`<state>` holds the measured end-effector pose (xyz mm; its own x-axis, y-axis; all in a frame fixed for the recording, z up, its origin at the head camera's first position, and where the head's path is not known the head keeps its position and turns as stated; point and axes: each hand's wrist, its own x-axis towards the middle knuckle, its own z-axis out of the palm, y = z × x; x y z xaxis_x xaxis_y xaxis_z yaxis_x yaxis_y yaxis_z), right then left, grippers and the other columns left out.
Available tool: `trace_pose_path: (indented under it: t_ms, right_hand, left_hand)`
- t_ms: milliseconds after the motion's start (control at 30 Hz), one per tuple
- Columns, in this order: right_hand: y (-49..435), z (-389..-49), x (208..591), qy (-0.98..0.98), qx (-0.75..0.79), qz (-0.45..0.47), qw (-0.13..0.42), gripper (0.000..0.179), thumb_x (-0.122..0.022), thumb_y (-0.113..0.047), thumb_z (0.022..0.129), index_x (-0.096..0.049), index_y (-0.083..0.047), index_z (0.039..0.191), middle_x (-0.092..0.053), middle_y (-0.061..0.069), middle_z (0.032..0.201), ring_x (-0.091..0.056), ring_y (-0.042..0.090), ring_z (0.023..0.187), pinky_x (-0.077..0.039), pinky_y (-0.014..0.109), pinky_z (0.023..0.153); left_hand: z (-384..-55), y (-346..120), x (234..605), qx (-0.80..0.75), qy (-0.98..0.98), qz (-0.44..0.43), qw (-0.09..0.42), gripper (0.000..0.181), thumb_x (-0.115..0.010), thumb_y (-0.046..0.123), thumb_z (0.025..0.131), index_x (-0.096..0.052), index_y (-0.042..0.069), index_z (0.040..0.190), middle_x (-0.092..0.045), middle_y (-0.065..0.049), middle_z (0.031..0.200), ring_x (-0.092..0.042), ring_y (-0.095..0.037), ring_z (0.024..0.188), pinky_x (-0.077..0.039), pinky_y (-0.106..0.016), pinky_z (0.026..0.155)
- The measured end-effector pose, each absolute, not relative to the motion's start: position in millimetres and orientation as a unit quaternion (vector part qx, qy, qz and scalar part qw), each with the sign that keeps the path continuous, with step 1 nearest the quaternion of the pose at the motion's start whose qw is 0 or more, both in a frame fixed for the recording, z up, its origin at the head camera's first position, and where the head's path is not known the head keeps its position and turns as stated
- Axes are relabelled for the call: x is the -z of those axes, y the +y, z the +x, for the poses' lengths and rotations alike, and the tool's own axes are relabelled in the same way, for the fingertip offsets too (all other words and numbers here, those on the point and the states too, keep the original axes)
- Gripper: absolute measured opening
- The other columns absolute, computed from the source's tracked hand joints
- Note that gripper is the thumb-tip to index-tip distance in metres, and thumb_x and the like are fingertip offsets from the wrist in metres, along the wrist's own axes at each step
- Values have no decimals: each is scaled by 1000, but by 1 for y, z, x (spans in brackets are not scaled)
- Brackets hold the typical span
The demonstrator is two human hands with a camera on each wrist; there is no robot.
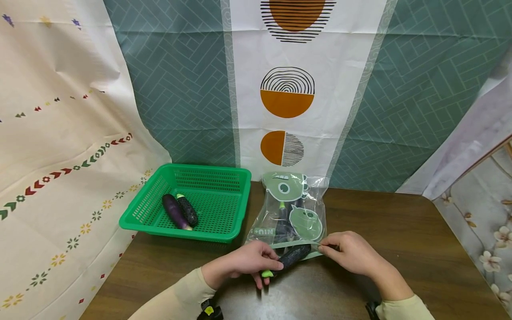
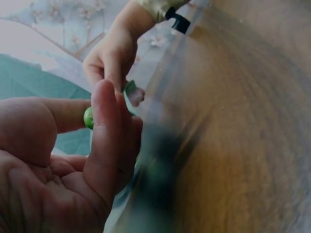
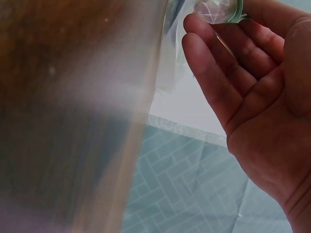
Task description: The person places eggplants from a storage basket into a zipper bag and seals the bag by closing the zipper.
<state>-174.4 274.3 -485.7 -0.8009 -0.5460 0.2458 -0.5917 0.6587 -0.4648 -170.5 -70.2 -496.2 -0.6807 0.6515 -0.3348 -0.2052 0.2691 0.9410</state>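
My left hand grips a dark eggplant near its bright green stem end. The eggplant's far end sits at the mouth of a clear plastic bag with green cartoon prints, which lies on the table. With thumb and fingers my right hand pinches the right side of the bag's green-edged opening. Inside the bag are other dark eggplants, partly covered by the prints. In the left wrist view the green stem tip shows between the fingers, and most of the eggplant is hidden.
A green plastic basket stands to the left on the wooden table. It holds a purple eggplant and a darker, shorter one. Behind the table hangs a patterned curtain; cream cloth drapes the left side.
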Motion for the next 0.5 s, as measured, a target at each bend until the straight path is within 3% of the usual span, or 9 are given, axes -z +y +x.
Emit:
trace_pose_path:
  t_ms: [500]
  right_hand:
    - [272,-173,485,-903,-281,322,54,9,-81,-22,105,-84,-29,99,-72,-26,90,-61,-5,78,-56,29,68]
  left_hand:
    - [-169,-60,501,-597,711,130,349,19,-78,16,105,-79,-3,111,-71,-11,80,-70,-14,59,-62,-29,52]
